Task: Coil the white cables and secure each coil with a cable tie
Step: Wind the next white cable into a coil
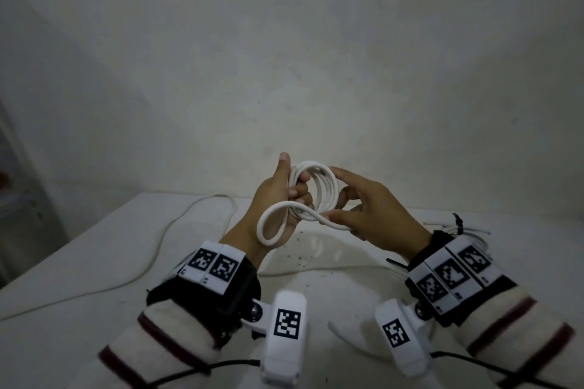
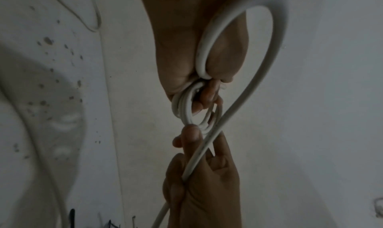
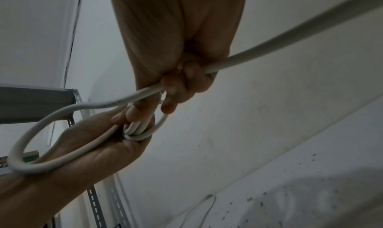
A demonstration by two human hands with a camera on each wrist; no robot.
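I hold a white cable coil point(image 1: 320, 188) above the table point(image 1: 94, 262). My left hand point(image 1: 292, 175) grips its left side, fingers curled through the turns, thumb up. The right hand point(image 1: 339, 215) touches the coil's right side and pinches the free strand point(image 1: 335, 224). That strand makes a loose loop point(image 1: 271, 226) over my left wrist. In the left wrist view the coil point(image 2: 184, 107) sits in the curled left fingers, and the loop point(image 2: 275, 35) runs down into the right hand point(image 2: 203, 182). In the right wrist view the right hand point(image 3: 182, 84) is closed round the strand point(image 3: 290, 46).
A thinner white cable point(image 1: 158, 246) snakes across the table's left part. At the right lie black cable ties point(image 1: 458, 221) and more white cables point(image 1: 471, 230). Dark specks dot the table's middle. A grey metal rack point(image 3: 37, 100) stands at the left; a wall is behind.
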